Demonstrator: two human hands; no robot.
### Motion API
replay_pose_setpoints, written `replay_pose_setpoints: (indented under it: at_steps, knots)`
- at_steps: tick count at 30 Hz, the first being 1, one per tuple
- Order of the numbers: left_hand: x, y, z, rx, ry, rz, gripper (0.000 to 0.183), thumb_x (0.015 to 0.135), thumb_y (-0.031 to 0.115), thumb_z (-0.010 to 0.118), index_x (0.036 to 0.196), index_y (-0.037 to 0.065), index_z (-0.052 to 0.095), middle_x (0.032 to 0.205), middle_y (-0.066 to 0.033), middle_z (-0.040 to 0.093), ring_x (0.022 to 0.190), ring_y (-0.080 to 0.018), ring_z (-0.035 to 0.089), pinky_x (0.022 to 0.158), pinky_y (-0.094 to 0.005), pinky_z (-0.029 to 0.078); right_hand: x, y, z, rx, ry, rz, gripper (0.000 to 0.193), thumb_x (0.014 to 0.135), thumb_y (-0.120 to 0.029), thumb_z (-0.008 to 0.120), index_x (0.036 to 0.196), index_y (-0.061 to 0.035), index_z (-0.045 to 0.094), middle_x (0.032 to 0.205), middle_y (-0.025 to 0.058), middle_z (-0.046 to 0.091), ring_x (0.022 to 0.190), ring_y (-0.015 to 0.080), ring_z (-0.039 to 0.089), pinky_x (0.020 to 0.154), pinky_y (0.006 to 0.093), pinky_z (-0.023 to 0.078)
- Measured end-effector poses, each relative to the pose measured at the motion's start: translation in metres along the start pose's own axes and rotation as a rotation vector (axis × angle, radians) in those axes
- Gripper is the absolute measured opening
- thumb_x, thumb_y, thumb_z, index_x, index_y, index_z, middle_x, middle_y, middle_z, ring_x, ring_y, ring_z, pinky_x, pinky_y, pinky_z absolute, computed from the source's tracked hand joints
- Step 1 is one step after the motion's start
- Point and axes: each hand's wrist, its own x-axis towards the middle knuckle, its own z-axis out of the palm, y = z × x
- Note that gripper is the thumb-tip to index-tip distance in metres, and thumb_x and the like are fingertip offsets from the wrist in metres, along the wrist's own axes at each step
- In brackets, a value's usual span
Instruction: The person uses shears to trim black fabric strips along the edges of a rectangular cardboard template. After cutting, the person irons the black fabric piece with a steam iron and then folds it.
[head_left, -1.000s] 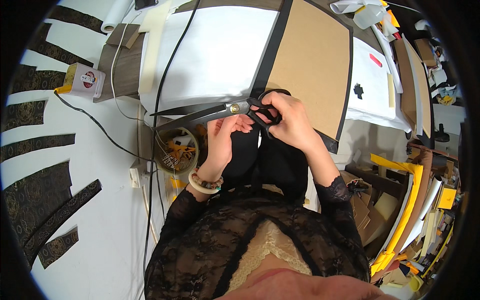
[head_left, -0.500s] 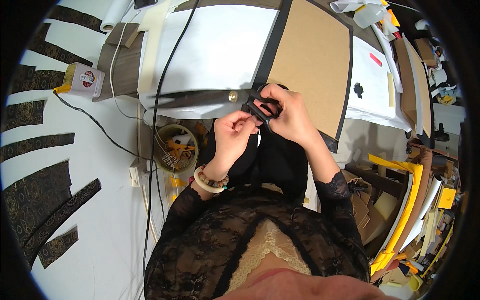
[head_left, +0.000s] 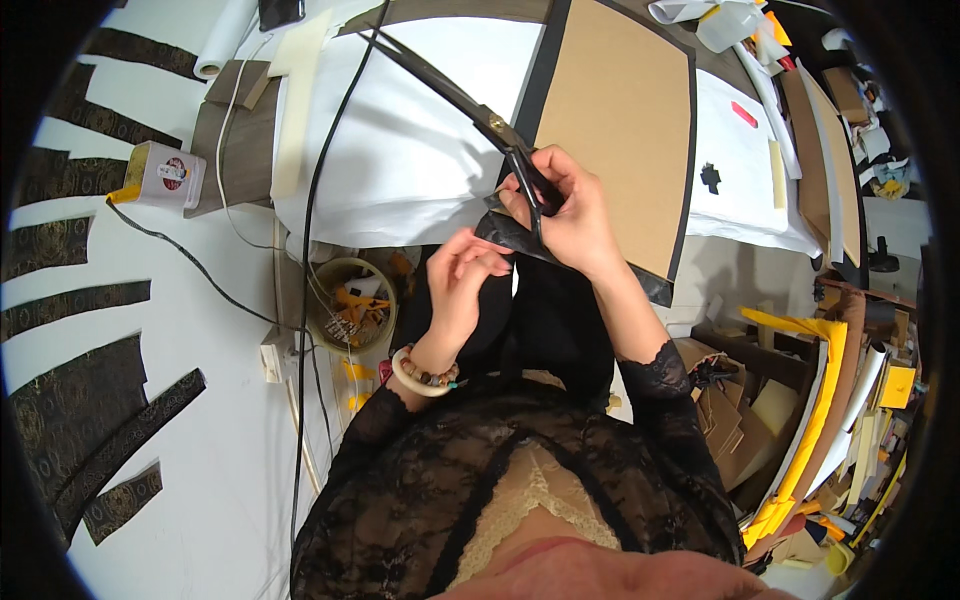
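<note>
Swinging scissors (head_left: 496, 124) upward, leaving left grip (head_left: 463, 285) beside a dark flap (head_left: 513, 240)

From the head view: holding the scissors in right grip (head_left: 580, 225), closed around the handle loops, near the lower left corner of a brown board (head_left: 620, 130) with a black border (head_left: 548, 65). Slanting up and leftward with the blades, above a white sheet (head_left: 370, 170) on the tabletop (head_left: 245, 140), and reaching with the tips as far as a black cable (head_left: 302, 360). Looking only slightly parted toward those tips.

Pointing almost straight left half a second ago; turned sharply up since then, with the dark flap now showing plainly between both grips. Judging from that, probably not cutting at this instant, and giving the fingers more room around the flap.

Curled loosely in left grip, with fingertips at the flap's edge, just below the scissor handles and drawn slightly back from them. Apparently touching, but impossible to tell whether pinching the flap or merely resting against it. Worn on that wrist: a beaded bracelet (head_left: 425, 375).

Standing lower left, just beyond the near tabletop edge: a bin (head_left: 388, 325) of scraps. Spread farther left on a white surface (head_left: 220, 420): dark patterned fabric pieces (head_left: 85, 400).
</note>
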Motion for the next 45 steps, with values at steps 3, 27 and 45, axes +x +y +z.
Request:
replay_pose_setpoints:
  at_steps: [3, 27, 45]
  knots:
    - [0.015, 0.036, 0.006, 0.395, 0.071, 0.273, 0.035, 0.083, 0.002, 0.06, 0.116, 0.0, 0.049, 0.104, -0.0046, 0.05, 0.091, -0.0152, 0.054, 0.078, -0.0278, 0.048, 0.002, 0.004, 0.002, 0.091, 0.037, -0.046, 0.021, 0.078, 0.0, 0.071, 0.089, -0.0039, 0.054, 0.075, -0.0032, 0.062, 0.062, 0.0033, 0.045, 0.06, 0.0188, 0.04]
    - [0.112, 0.083, -0.006, 0.835, -0.605, 0.222, 0.012, 0.08, 0.012, 0.076, 0.081, 0.003, 0.069, 0.067, 0.0016, 0.062, 0.061, -0.0036, 0.054, 0.057, -0.0187, 0.041, -0.116, -0.021, -0.161, -0.783, -0.169, -0.09, 0.054, 0.061, -0.011, 0.086, 0.108, 0.0044, 0.065, 0.095, 0.0118, 0.063, 0.074, 0.0238, 0.063, 0.064, 0.0309, 0.052]
    - [0.118, 0.077, -0.01, 0.771, -0.638, 0.13, 0.01, 0.082, 0.006, 0.073, 0.085, -0.001, 0.067, 0.075, -0.0014, 0.064, 0.07, -0.0059, 0.057, 0.065, -0.0201, 0.046, -0.094, -0.007, -0.142, -0.959, -0.24, -0.324, 0.055, 0.06, -0.006, 0.081, 0.111, 0.0019, 0.063, 0.102, 0.0121, 0.063, 0.084, 0.0312, 0.066, 0.07, 0.0374, 0.055]
